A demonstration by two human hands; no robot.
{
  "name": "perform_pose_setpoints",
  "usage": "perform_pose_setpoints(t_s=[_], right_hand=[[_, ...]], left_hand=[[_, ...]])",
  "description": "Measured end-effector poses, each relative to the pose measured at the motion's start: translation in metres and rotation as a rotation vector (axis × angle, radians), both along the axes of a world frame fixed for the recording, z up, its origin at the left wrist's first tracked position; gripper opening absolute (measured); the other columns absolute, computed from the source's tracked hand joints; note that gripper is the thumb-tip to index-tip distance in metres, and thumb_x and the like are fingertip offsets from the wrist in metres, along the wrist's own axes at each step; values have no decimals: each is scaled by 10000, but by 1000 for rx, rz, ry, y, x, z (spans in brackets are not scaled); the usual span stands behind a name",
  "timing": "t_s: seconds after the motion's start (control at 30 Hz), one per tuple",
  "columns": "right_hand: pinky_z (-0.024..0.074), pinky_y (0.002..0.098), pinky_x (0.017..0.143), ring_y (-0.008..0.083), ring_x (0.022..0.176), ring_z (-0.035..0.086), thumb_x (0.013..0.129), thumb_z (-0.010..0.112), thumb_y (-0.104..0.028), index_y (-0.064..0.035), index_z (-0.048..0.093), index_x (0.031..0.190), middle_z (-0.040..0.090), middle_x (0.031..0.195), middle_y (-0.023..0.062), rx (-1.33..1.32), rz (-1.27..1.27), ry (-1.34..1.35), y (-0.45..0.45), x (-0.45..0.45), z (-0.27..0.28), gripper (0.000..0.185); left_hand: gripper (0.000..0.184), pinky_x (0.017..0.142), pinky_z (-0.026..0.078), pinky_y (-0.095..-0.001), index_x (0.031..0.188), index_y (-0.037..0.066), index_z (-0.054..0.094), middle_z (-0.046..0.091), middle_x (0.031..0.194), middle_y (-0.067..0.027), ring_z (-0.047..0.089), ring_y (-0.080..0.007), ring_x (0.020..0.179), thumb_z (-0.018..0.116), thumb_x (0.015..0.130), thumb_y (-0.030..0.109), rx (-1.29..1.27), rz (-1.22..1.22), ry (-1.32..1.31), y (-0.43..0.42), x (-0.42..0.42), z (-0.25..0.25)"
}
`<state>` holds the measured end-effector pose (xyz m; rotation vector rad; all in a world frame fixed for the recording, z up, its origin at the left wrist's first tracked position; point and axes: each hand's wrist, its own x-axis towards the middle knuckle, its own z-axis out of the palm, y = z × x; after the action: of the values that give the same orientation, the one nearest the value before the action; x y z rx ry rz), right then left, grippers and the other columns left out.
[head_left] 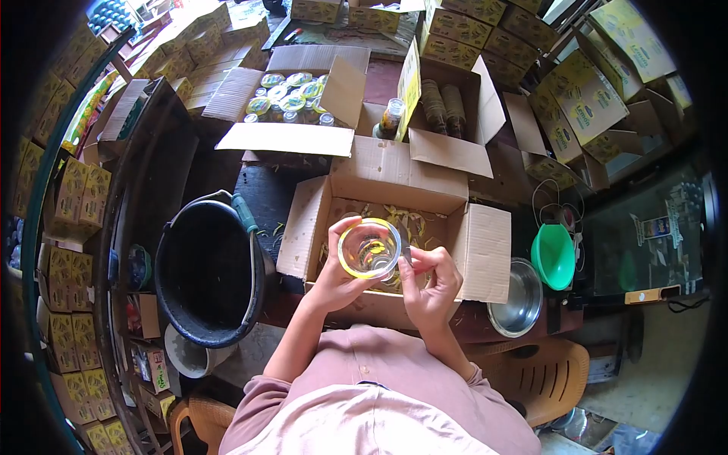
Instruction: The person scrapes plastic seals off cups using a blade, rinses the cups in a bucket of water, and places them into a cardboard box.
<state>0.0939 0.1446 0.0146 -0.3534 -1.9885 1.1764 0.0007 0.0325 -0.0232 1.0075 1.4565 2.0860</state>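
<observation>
My left hand [338, 267] is wrapped round a clear cup [369, 249] with a yellow rim, tilted so that its round mouth faces me. Close against the cup's right side, my right hand [432, 282] pinches a thin, dark, blade-like piece [405, 246]; its exact kind is hard to make out. Both hands are above an open cardboard box [485, 254]. Curled yellowish strips [409, 220] lie scattered inside that box, partly hidden by the cup and hands.
A black bucket [208, 273] stands at left, with a steel bowl [517, 299] and green bowl [553, 256] at right. Behind are a box of lidded cups [292, 95], a box with stacked cups [444, 110] and an upright jar [389, 117]. Yellow cartons [584, 106] are piled around.
</observation>
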Motion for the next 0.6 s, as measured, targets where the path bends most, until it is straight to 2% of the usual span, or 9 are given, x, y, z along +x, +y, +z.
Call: perform_pose_setpoints(t_s=[0.37,0.6], right_hand=[[429,223,527,121,561,537,688,629,82,8,598,821,535,675,82,240,-37,19,-3,-6,3,155],[395,200,530,84,572,507,695,638,75,-4,601,816,516,670,44,-57,24,2,5,-7,0,149]], left_hand=[[785,961,365,-343,1260,72,163,461,1140,-144,454,-223,1112,695,689,-14,-10,-28,42,-4,0,-2],[776,958,370,-342,1254,70,166,463,1144,-147,457,-227,1114,683,683,-32,-53,-37,79,-6,-1,4]])
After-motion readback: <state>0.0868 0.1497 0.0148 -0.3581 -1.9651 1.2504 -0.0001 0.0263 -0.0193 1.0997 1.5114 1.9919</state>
